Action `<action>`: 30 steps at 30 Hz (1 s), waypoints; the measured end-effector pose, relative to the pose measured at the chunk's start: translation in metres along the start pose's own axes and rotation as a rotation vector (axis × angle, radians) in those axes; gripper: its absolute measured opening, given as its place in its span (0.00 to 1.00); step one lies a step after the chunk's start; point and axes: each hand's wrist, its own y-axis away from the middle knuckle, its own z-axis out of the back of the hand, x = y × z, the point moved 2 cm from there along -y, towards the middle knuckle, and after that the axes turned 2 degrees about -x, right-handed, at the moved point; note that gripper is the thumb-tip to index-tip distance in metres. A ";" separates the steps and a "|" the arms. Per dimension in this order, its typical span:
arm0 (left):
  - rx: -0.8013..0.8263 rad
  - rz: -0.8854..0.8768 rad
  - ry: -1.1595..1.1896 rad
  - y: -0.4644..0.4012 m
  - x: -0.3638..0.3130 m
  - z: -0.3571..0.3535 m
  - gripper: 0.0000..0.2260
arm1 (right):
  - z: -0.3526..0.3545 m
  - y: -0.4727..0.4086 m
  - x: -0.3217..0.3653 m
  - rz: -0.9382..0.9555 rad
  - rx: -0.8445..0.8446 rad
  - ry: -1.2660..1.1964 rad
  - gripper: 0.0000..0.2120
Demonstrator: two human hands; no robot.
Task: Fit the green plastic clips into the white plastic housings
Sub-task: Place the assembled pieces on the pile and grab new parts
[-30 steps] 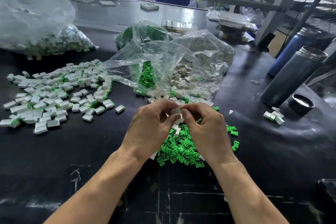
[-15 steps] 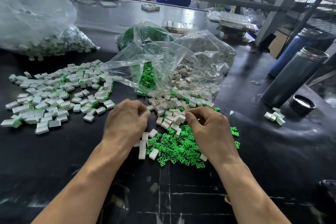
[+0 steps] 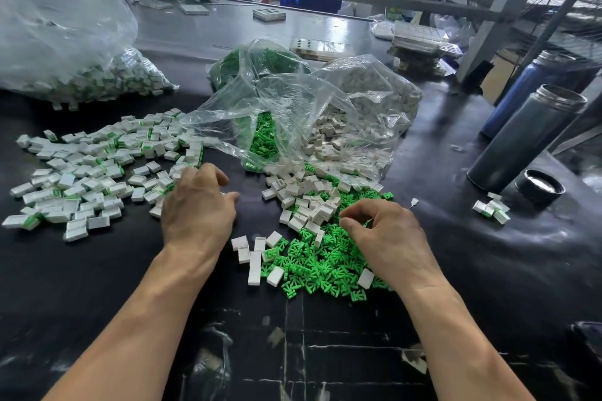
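Loose green clips [image 3: 322, 267] lie in a heap on the black table, with bare white housings [image 3: 306, 198] spilling from a torn clear bag [image 3: 325, 114] just behind them. My right hand [image 3: 387, 238] rests on the heap, thumb and forefinger curled in a pinch on a green clip. My left hand [image 3: 198, 205] hovers at the near right edge of the pile of fitted housings [image 3: 88, 172]. Its fingers are loosely curled and I see nothing in them; its palm is hidden.
A large bag of fitted pieces [image 3: 81, 75] lies at the back left, a bag of green clips [image 3: 257, 62] behind the torn one. Two metal flasks [image 3: 527, 137] and a black lid [image 3: 540, 187] stand at the right, beside a few fitted pieces [image 3: 493, 210].
The hands were pressed together over the heap on one piece. They have parted: the left hand swung left to the fitted pile, and the right dropped onto the green clips.
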 end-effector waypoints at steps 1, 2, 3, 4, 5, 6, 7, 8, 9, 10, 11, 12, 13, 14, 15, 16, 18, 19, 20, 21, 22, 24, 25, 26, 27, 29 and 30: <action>0.064 -0.011 0.062 0.003 -0.005 0.000 0.08 | 0.002 0.000 -0.001 -0.006 0.015 0.005 0.02; 0.152 -0.011 0.133 0.007 -0.011 0.000 0.06 | 0.003 -0.001 -0.001 -0.010 0.025 0.009 0.02; 0.238 -0.009 0.195 0.012 -0.018 -0.002 0.05 | 0.005 -0.001 -0.002 -0.015 0.033 0.014 0.02; 0.304 -0.025 0.233 0.018 -0.024 -0.003 0.06 | 0.006 -0.001 -0.002 -0.018 0.044 0.019 0.02; 0.351 -0.061 0.251 0.024 -0.030 -0.004 0.06 | 0.007 -0.001 -0.003 -0.019 0.057 0.024 0.02; 0.386 -0.107 0.269 0.030 -0.036 -0.006 0.06 | 0.008 -0.001 -0.003 -0.018 0.073 0.029 0.02; 0.417 -0.154 0.293 0.036 -0.042 -0.007 0.07 | 0.007 -0.001 -0.003 -0.018 0.089 0.036 0.02; 0.443 -0.199 0.308 0.040 -0.047 -0.008 0.08 | 0.007 0.000 -0.003 -0.016 0.103 0.044 0.02; 0.459 -0.242 0.308 0.044 -0.051 -0.010 0.10 | 0.006 0.000 -0.003 -0.014 0.111 0.054 0.03; 0.470 -0.278 0.291 0.047 -0.054 -0.012 0.12 | 0.005 0.000 -0.003 -0.011 0.116 0.063 0.04; 0.478 -0.306 0.264 0.049 -0.057 -0.015 0.13 | 0.005 0.000 -0.003 -0.008 0.119 0.070 0.04; 0.487 -0.327 0.234 0.051 -0.059 -0.017 0.15 | 0.004 0.001 -0.003 -0.004 0.122 0.073 0.05; 0.492 -0.343 0.207 0.052 -0.061 -0.019 0.16 | 0.003 0.001 -0.003 0.001 0.126 0.075 0.06; 0.492 -0.355 0.188 0.053 -0.062 -0.021 0.16 | 0.002 0.001 -0.002 0.007 0.130 0.076 0.07; 0.485 -0.365 0.179 0.053 -0.062 -0.023 0.15 | 0.002 0.002 -0.002 0.014 0.131 0.078 0.07; 0.475 -0.371 0.175 0.053 -0.062 -0.024 0.13 | 0.001 0.002 -0.002 0.020 0.131 0.084 0.08; 0.456 -0.365 0.190 0.051 -0.061 -0.026 0.09 | -0.002 0.001 -0.001 0.031 0.130 0.109 0.09; 0.450 -0.354 0.215 0.051 -0.060 -0.027 0.08 | -0.004 0.001 0.000 0.033 0.128 0.119 0.09; 0.443 -0.338 0.253 0.051 -0.059 -0.027 0.08 | -0.005 0.001 0.000 0.033 0.124 0.129 0.09; 0.431 -0.319 0.302 0.051 -0.058 -0.027 0.08 | -0.006 0.000 0.000 0.032 0.117 0.140 0.09; 0.415 -0.296 0.355 0.050 -0.058 -0.026 0.08 | -0.007 0.000 0.000 0.032 0.109 0.152 0.08; 0.382 -0.247 0.468 0.048 -0.056 -0.022 0.07 | -0.009 0.000 0.001 0.033 0.088 0.164 0.07; 0.367 -0.223 0.527 0.047 -0.055 -0.021 0.07 | -0.010 0.000 0.002 0.036 0.078 0.166 0.06; 0.358 -0.198 0.585 0.045 -0.055 -0.020 0.08 | -0.011 0.000 0.003 0.038 0.070 0.168 0.04; 0.360 -0.170 0.642 0.044 -0.054 -0.019 0.08 | -0.011 0.000 0.003 0.038 0.068 0.169 0.03; 0.372 -0.124 0.742 0.044 -0.055 -0.016 0.09 | -0.012 0.000 0.004 0.040 0.068 0.167 0.03; 0.372 -0.113 0.778 0.044 -0.055 -0.015 0.09 | -0.012 0.001 0.005 0.045 0.066 0.159 0.04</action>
